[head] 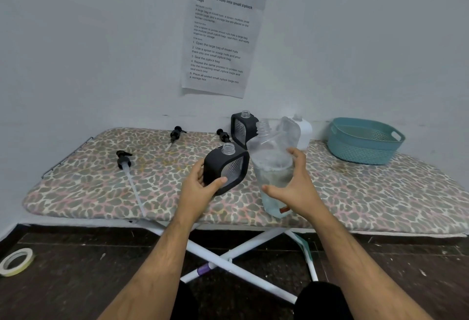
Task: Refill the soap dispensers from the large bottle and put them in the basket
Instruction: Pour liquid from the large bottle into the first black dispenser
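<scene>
While left hand (200, 187) grips black dispenser (225, 168), right hand (295, 187) clasps tilted large bottle (272, 157), fingers wide.

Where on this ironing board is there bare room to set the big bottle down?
Bare cover lies between the large bottle and the teal basket, and along the near edge left of the left hand. The back middle is crowded: second dispenser, pump heads.

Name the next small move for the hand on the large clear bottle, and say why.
Probably tip the large bottle a little further left, bringing its open neck over the near dispenser's uncapped mouth. The right hand holds the bottle already leaning that way, and the left hand steadies the dispenser.
</scene>
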